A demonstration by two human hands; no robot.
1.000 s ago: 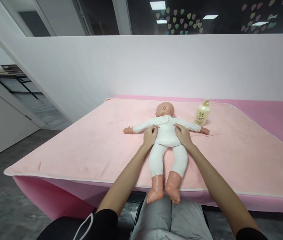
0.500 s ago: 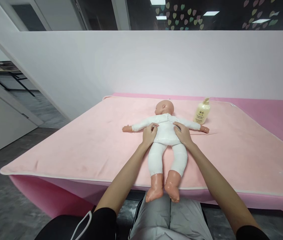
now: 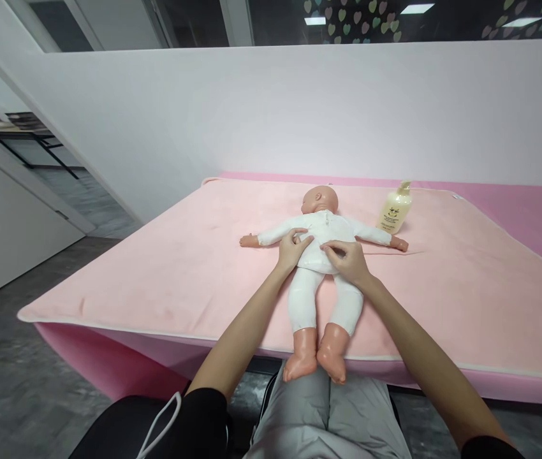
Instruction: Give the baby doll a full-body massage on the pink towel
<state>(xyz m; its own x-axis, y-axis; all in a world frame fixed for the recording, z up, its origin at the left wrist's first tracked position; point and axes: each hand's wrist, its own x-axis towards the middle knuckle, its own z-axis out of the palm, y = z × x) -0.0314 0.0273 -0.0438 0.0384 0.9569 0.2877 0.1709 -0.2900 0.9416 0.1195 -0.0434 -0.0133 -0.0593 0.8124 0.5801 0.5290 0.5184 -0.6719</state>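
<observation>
A baby doll in a white cloth suit lies front-down, its head turned to the left and its arms spread wide. My left hand rests on the left side of its back, thumb and forefinger apart and the other fingers curled under. On the right of the back, my right hand has thumb and fingers drawn together near the middle. Whether it pinches any cloth is hidden. A pale yellow pump bottle stands beyond the doll's right-side arm.
A pale pink blanket covers the pink padded table. The doll's feet hang over its front edge, above my grey-trousered legs. A white wall rises behind. Off to the left are a door and grey floor.
My right hand has moved left toward the middle of the doll's back, its fingers now drawn together. My left thumb reaches inward. The view has shifted slightly.
</observation>
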